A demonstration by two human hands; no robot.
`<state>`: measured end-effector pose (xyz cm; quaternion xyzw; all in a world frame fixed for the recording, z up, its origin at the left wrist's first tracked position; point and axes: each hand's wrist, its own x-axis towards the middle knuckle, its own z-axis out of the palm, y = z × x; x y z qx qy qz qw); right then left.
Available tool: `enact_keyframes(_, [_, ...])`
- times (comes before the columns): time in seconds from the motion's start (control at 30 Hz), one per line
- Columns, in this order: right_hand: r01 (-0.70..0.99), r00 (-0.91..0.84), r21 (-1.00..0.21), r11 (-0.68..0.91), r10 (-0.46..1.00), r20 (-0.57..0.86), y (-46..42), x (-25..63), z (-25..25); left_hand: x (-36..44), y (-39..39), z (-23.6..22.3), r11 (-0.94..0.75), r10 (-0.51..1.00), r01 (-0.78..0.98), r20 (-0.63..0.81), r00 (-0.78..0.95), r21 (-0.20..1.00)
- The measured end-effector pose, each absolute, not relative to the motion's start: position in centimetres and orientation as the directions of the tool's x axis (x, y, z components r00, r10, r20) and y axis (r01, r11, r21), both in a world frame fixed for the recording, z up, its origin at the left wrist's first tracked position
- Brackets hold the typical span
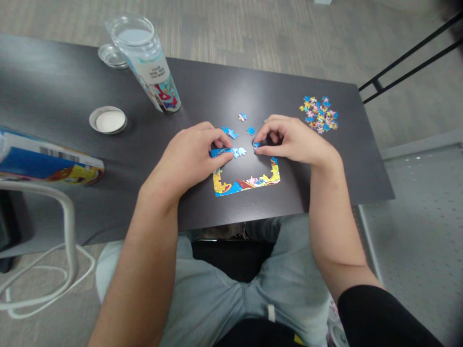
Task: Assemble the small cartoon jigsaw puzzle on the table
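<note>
A jigsaw puzzle border (pixel 221 190) lies partly joined on the dark table, its bottom and side edges in yellow, blue and red. At its upper left corner, my left hand (pixel 193 154) has thumb and forefinger closed round light blue joined pieces (pixel 238 152) of the top edge. Just right of these, my right hand (pixel 289 140) pinches a small blue puzzle piece (pixel 256 145) between thumb and forefinger. Loose pieces lie above: a blue pair (pixel 230 132), a single blue piece (pixel 251 130) and a pink and blue one (pixel 242 116). My fingers partly hide the top edge.
A heap of mixed pieces (pixel 320 114) sits at the right of the table (pixel 246 86). To the left stand an open clear canister (pixel 152 67), metal lids (pixel 108 120) and a blue canister (pixel 50 159). A white tube (pixel 68 226) curves at the lower left.
</note>
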<state>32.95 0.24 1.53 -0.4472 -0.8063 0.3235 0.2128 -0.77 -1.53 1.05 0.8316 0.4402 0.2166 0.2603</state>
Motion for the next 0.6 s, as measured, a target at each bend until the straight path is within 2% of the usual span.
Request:
enact_keyframes(0.37, [0.596, -0.475, -0.713, 0.369, 0.878, 0.057, 0.4, 34.1, 1.5, -1.0, -1.7, 1.7, -0.423, 0.876, 0.646, 0.107, 0.470, 0.636])
enact_keyframes(0.6, [0.589, -0.461, -0.736, 0.335, 0.887, 0.035, 0.4, 33.9, 1.1, -0.6, -1.6, 0.7, -0.536, 0.830, 0.724, 0.112, 0.547, 0.435])
